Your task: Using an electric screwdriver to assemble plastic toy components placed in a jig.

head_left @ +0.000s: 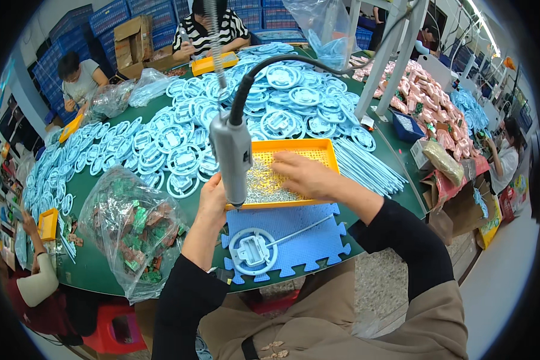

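Note:
A yellow tray holds many small silver screws, heaped mostly in its left half. My left hand grips the tray's left edge, its fingertips partly hidden by the hanging electric screwdriver. Over the screws, my right hand is open, with fingers outstretched and nothing visible in them. Below the tray is a blue foam mat. On it lies a light-blue plastic ring part with a box-shaped centre, and a thin light-blue rod reaches from it to the upper right.
Light-blue ring parts pile across the green table. A clear bag of circuit boards sits left, light-blue rods right. Beyond a metal frame lie pink parts. The screwdriver hangs from a coiled spring. Several people sit around.

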The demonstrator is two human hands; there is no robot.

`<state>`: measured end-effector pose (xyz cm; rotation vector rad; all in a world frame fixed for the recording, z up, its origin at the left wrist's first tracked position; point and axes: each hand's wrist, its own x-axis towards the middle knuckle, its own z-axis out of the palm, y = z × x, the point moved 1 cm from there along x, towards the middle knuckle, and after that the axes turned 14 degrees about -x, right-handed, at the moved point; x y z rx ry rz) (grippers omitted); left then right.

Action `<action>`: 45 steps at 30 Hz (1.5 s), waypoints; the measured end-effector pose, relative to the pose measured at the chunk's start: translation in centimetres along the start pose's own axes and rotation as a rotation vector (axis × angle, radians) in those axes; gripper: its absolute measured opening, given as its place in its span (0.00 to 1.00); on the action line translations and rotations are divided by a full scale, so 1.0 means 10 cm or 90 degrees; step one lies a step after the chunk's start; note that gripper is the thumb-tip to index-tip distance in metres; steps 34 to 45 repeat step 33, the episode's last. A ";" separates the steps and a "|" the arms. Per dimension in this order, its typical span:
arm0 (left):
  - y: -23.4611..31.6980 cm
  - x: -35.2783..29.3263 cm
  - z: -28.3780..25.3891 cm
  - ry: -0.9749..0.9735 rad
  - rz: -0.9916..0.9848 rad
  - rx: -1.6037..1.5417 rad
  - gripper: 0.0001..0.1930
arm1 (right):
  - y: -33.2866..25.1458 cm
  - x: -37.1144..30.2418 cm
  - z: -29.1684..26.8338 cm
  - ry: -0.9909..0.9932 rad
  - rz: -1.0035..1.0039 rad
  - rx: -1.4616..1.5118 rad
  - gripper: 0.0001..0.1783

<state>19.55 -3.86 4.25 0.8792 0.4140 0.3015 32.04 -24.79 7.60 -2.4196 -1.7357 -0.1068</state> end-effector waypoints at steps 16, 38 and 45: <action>-0.03 0.13 -0.14 0.069 0.007 0.040 0.13 | 0.01 -0.12 -0.18 -0.173 -0.154 0.081 0.21; -0.05 0.07 0.01 0.001 0.034 0.025 0.17 | -0.86 0.46 -0.31 0.196 -0.053 0.614 0.63; -0.05 0.07 0.01 0.001 0.034 0.025 0.17 | -0.86 0.46 -0.31 0.196 -0.053 0.614 0.63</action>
